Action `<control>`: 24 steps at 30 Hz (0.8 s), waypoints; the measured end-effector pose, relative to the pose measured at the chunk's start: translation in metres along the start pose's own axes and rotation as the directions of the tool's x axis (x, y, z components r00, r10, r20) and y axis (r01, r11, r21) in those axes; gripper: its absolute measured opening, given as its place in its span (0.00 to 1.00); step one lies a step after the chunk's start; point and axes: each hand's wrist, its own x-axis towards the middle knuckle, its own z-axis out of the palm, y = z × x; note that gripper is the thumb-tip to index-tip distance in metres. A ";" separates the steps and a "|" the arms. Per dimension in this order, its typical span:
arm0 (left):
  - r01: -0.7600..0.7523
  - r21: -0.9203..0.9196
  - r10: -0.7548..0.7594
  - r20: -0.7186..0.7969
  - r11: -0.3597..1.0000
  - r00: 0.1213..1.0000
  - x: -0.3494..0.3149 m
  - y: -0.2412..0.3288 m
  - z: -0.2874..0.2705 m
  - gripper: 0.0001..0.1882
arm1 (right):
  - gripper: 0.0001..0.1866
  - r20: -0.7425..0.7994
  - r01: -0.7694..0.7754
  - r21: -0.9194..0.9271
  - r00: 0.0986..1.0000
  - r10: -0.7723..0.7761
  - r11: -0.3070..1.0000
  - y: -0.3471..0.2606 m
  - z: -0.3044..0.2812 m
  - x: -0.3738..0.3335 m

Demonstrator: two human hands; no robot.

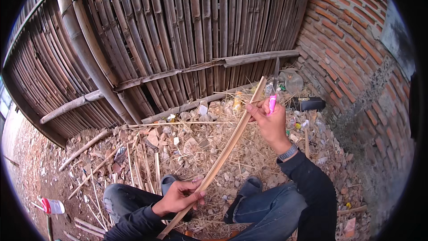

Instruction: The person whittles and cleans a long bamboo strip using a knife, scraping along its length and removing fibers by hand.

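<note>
A long split bamboo strip [229,145] runs slantwise across the middle, from my lap up toward the bamboo wall. My left hand [180,196] is closed around its lower part, with the thumb on top. Close to the strip's upper end, my right hand [269,122] grips a knife [273,100] by its pink and white handle, the blade pointing up and away from me. The thumb and finger of that same hand also touch the strip's edge. The blade stands to the right of the strip, apart from it.
A bamboo wall [196,22] stands ahead, meeting a brick wall [343,49] on the right. Rubble, straw and litter cover the ground. Several bamboo pieces [145,165] lie left of my knees. A dark case [310,103] lies near the corner; a red and white container [53,205] sits far left.
</note>
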 end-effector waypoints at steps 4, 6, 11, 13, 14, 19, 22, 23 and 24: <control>-0.013 0.013 0.013 0.011 1.000 1.000 0.017 0.026 0.012 0.29 | 0.26 0.050 -0.081 0.006 0.996 0.080 0.997 -0.010 0.015 -0.013; 0.061 0.020 -0.061 0.002 0.998 0.998 0.023 0.036 0.015 0.30 | 0.24 0.057 -0.020 -0.256 0.998 0.036 0.966 -0.012 0.013 -0.011; -0.086 0.220 0.112 -0.109 0.972 0.988 0.024 0.031 0.014 0.27 | 0.23 0.129 0.205 -0.762 0.978 -0.166 0.615 -0.041 -0.002 -0.005; -0.111 0.346 0.168 -0.137 0.932 0.976 0.021 0.030 0.009 0.26 | 0.22 0.189 0.445 -0.664 0.878 -0.441 0.601 -0.037 0.001 -0.005; -0.089 0.385 0.157 -0.151 0.919 0.976 0.018 0.030 0.005 0.25 | 0.22 0.191 0.445 -0.661 0.879 -0.438 0.604 -0.031 0.002 -0.004; -0.073 0.461 0.162 -0.157 0.884 0.974 0.014 0.027 -0.001 0.25 | 0.15 0.332 0.487 -0.577 0.873 -0.356 0.656 -0.024 -0.010 -0.004; -0.062 0.447 0.151 -0.166 0.892 0.975 0.009 0.022 0.000 0.25 | 0.13 0.339 0.446 -0.592 0.893 -0.295 0.671 -0.024 -0.013 -0.004; -0.063 0.446 0.151 -0.165 0.893 0.975 0.009 0.020 0.000 0.25 | 0.13 0.339 0.446 -0.594 0.894 -0.294 0.670 -0.023 -0.014 -0.003; -0.063 0.433 0.148 -0.164 0.899 0.975 0.008 0.017 -0.002 0.25 | 0.14 0.386 0.508 -0.600 0.860 -0.333 0.617 -0.018 -0.015 -0.002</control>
